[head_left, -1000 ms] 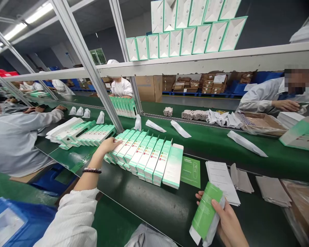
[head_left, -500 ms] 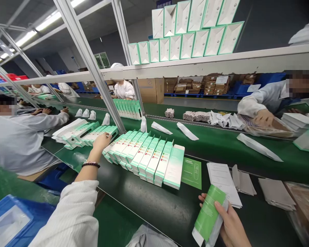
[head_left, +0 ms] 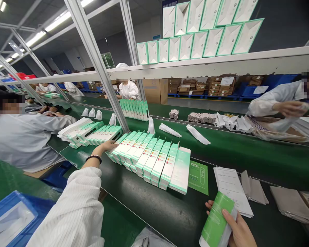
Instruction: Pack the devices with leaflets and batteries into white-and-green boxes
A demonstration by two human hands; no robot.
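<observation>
My left hand (head_left: 105,146) lies against the near end of a leaning row of white-and-green cartons (head_left: 149,161), touching the first carton and holding nothing. The last carton in the row, a wider white-and-green box (head_left: 180,171), stands next to a flat green card (head_left: 198,177). At the bottom right, my right hand (head_left: 238,230) is shut on a green printed leaflet (head_left: 216,219), with a white packet (head_left: 230,223) showing behind it. Close to that hand lies a stack of white papers (head_left: 231,190).
The dark green conveyor belt (head_left: 221,151) carries white pouches and another carton row. Brown flat pouches (head_left: 289,206) lie to the right. A shelf (head_left: 195,67) of white-and-green boxes runs overhead. Co-workers sit along the belt. A blue bin (head_left: 12,219) stands at lower left.
The whole view has shifted, with the belt and cartons sliding right in the picture. My left hand now lies lower on the row's end. The co-worker at right has lifted a white pouch.
</observation>
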